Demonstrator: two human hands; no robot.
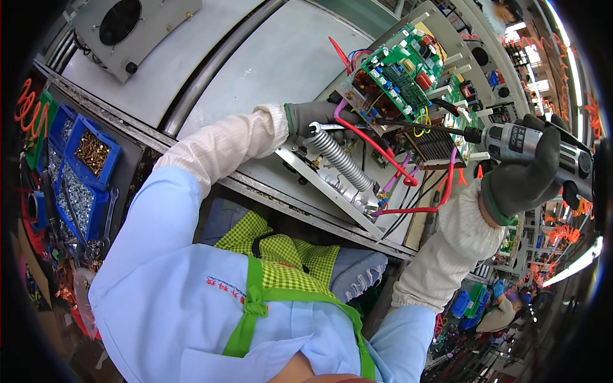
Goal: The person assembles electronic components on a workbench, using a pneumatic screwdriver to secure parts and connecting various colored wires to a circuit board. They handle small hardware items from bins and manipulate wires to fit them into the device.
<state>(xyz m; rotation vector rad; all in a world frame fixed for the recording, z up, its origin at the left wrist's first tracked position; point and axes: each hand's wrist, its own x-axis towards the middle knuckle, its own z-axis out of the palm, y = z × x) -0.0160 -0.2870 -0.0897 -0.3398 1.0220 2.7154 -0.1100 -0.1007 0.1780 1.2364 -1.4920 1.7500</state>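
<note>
My right hand [527,179], in a dark grey glove, is wrapped round a silver power screwdriver [508,140]. Its long thin bit [434,128] runs left into an opened electrical unit, below a green circuit board [402,75]. The bit's tip is lost among the parts. My left hand [313,116], gloved the same, reaches into the unit's near left side and grips an open-end wrench [329,126]; its fingertips are partly hidden. Under the wrench lies a ribbed grey coil resistor [341,161]. Thick red cables [375,145] loop in front of the left hand and the heatsink [429,152].
At the left, blue bins [86,153] hold brass and silver fasteners, beside a loose wrench [111,214]. A grey panel with a fan [128,35] lies on the far left bench. A metal roller [211,70] crosses the worktop. Another person [501,313] works at the lower right.
</note>
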